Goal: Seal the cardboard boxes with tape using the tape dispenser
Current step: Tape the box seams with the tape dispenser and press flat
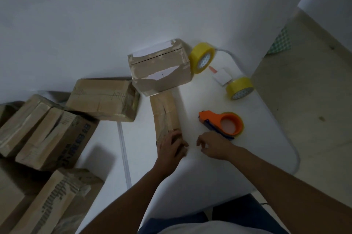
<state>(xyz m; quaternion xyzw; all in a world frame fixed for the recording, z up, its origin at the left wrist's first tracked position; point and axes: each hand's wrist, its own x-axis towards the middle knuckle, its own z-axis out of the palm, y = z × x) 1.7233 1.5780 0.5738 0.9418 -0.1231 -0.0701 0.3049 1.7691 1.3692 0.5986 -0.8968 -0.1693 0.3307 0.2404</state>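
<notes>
A long narrow cardboard box [165, 113] lies on the white table [209, 167], pointing away from me. My left hand [171, 147] grips its near end, fingers wrapped over the right edge. My right hand [213, 145] hovers just to the right of it with loosely curled fingers, holding nothing. The orange tape dispenser [222, 124] lies on the table just behind my right hand. A taller taped box [160, 67] stands at the far end of the narrow box.
Two yellow tape rolls [202, 57] [240, 88] and a small white card [222, 76] sit at the table's back right. Several cardboard boxes [102, 99] [55, 138] are piled on the left. The table edge drops to the floor [314, 100] on the right.
</notes>
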